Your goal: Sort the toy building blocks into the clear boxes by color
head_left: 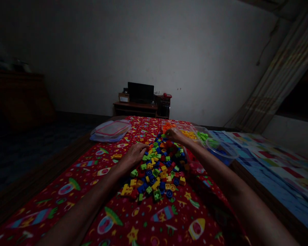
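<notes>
A heap of small toy building bricks [156, 171] in yellow, green, blue, red and orange lies on a red patterned cloth [92, 191]. At the heap's far left edge is my left hand [137, 152], its fingers bent together against the bricks; their tips are hard to see. My right hand [176, 134] reaches over the far end of the heap, close to a container of orange bricks [168, 127]. Its fingers point down and are drawn together, and whatever they hold is too dark and small to make out.
Clear containers hold yellow bricks [189, 135], green bricks [202, 136] and blue bricks [222, 153] at right. Stacked lids [111, 130] lie at far left. One yellow brick [116, 156] sits apart. Beyond stands a desk with a monitor [140, 92]; a bed [267, 160] is at right.
</notes>
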Tool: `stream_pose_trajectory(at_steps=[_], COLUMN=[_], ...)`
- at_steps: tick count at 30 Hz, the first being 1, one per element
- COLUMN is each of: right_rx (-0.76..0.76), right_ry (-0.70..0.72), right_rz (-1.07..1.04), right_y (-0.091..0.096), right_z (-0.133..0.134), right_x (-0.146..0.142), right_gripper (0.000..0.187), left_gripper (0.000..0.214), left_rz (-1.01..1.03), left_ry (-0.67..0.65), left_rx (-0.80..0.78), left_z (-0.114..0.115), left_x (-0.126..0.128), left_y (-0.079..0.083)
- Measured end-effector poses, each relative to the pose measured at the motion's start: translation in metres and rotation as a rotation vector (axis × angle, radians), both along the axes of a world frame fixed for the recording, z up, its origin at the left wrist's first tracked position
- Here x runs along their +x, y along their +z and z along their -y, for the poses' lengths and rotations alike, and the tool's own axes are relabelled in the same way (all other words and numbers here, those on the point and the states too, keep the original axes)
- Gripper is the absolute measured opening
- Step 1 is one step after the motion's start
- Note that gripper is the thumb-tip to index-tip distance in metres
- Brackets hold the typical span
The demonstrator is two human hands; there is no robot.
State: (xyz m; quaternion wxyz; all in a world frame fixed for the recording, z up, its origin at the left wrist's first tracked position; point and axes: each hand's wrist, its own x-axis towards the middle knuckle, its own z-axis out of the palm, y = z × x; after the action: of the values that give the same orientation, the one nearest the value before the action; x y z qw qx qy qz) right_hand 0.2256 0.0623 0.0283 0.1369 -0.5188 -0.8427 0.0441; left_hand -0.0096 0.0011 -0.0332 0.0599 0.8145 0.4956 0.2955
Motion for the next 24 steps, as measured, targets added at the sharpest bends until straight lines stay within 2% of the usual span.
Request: stream_pose_trajectory(at_steps=[4,7,11,14,17,19,24], right_rx=[0.148,0.201,0.185,0.112,0.067,0.087,0.248], right_ry=[-0.065,-0.198,-0.487,-0.574,-0.550,-0.511,-0.392], right_rz=[0.085,0.127,0.210,0.242,0.253,0.232,0.019], right_y=[0.016,0.028,0.040,0.043,0.043,0.043,0.048], right_z=[0.011,0.010,-0.001,-0.008,-0.010,-0.006,0.022], right_x=[0.041,0.080,0.129,0.153,0.161,0.157,0.125], right_gripper=[0.027,0.027,0.030,0.035,0.043,0.040,0.031], left_gripper=[0.037,0.036,0.036,0.037,0.038,0.038,0.037], left_rz=[0.022,0.031,0.018,-0.003,-0.015,-0.020,-0.037], left_ry=[-0.011,-0.013,0.011,0.016,0.009,0.008,0.022], left_rx=[-0.001,0.000,-0.013,-0.006,0.009,0.006,-0.022], left_z=[0.001,0.001,0.001,0.000,-0.001,-0.002,0.002], left_x=[0.001,0.001,0.001,0.001,0.000,0.000,0.002], left_y=[0.001,0.000,0.001,0.000,-0.001,0.000,0.005])
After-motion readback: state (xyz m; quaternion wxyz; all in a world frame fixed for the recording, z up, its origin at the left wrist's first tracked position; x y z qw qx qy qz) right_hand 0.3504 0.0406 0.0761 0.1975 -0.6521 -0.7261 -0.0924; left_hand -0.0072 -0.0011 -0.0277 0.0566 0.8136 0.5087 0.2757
